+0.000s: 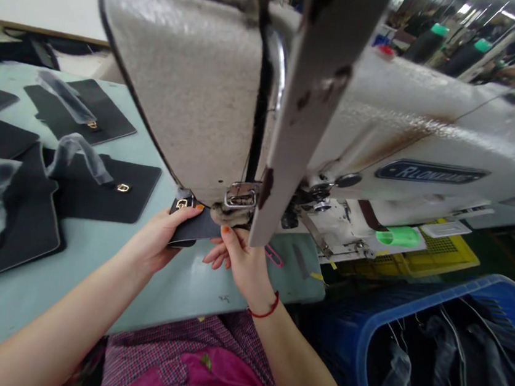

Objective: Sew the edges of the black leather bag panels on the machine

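The left hand (159,240) has its grip closed on a dark leather piece (191,226) with a gold clasp; the right hand (243,262) pinches its other end, feeding it under the presser foot (241,197), which seems lowered. The step in hand looks like stitching, which calls for steady guiding. Past them lie more dark panels (109,191) on the surface (93,248), well apart; a blue crate (372,330) stands to the right.

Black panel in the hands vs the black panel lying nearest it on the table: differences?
The held panel is pinched by the left hand and right hand under the sewing machine; the table panel lies flat, untouched. The held panel shows little, mostly hidden; the table panel shows whole. The table panel carries a clear wrap strip; the held one shows none. Both are black with a gold clasp.
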A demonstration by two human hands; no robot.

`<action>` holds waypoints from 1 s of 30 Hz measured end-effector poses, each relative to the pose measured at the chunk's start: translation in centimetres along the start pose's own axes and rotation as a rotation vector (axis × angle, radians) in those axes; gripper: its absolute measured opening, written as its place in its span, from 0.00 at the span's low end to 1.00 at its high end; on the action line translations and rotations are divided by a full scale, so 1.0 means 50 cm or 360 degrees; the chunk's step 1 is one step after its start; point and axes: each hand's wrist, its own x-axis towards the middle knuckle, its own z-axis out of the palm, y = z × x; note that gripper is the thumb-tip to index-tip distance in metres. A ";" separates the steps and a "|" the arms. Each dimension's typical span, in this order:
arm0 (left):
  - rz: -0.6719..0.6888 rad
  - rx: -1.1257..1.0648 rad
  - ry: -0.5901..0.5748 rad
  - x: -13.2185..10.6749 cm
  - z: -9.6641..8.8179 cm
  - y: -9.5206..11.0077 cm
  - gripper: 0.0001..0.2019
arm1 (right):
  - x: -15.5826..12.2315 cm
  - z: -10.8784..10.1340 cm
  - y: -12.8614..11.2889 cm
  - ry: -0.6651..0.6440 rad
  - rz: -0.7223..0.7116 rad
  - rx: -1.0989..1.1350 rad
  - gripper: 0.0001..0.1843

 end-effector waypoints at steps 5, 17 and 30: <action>-0.0111 0.0022 -0.0082 0.002 -0.014 -0.004 0.17 | -0.002 -0.002 -0.010 -0.0008 -0.0006 -0.0099 0.27; -0.0067 0.0402 -0.0385 -0.018 -0.023 0.032 0.15 | -0.022 0.013 -0.019 0.0127 -0.0165 -0.0248 0.23; 0.0041 0.0400 -0.0484 0.000 -0.032 0.024 0.10 | -0.021 0.029 -0.011 0.0229 -0.0124 -0.0161 0.26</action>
